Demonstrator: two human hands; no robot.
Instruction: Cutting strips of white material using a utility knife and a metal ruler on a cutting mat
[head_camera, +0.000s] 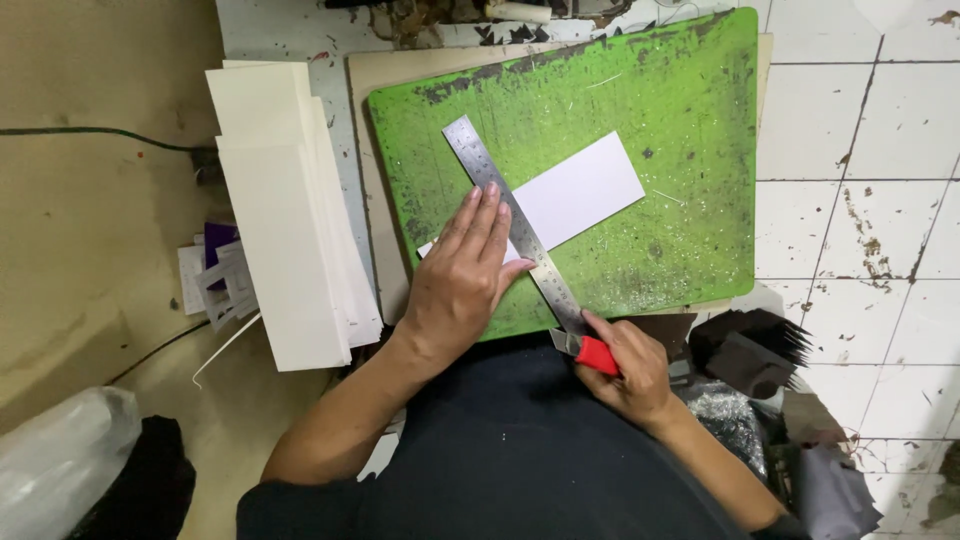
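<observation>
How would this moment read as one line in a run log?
left hand: flat on steel ruler | right hand: grips red knife | ruler across white card | on green mat

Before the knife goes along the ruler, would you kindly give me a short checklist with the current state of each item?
1. Left hand pressing flat on the steel ruler: ok.
2. Ruler lying across the white card: ok.
3. Card fully on the green cutting mat: ok.
4. Right hand gripping the red utility knife at the ruler's near end: ok.
5. Left fingertips clear of the cutting edge: cannot tell; they lie close to it.
6. Blade extended: cannot tell.
</observation>
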